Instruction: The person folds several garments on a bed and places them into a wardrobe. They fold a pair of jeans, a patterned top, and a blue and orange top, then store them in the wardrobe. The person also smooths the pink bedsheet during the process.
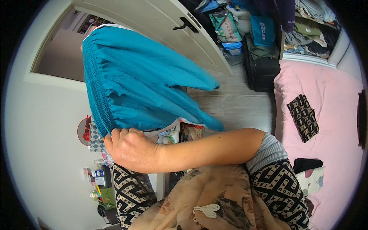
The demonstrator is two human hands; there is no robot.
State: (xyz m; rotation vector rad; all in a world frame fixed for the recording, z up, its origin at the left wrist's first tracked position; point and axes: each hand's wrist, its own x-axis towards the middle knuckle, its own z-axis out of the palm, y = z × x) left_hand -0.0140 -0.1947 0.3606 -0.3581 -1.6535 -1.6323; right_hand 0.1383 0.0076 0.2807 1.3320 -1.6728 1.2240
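Note:
Teal trousers point(134, 76) with a gathered elastic waistband hang stretched out in front of me, the waistband to the left and the two legs reaching right. A white and orange strip runs along the near edge. My right hand point(132, 149) crosses over from the right, closed on the near end of the waistband. At the far end of the waistband, a bit of my left hand point(93, 28) shows, gripping the edge. The rest of that hand and its forearm are hidden behind the cloth. The leg ends look slightly blurred.
Right of me, a bed with a pink sheet point(285, 82) holds a folded black patterned garment point(304, 118) and a black cloth point(308, 165). A white door point(153, 19) stands ajar ahead, near a black suitcase point(262, 71). Small bottles and boxes point(98, 174) stand at the left wall.

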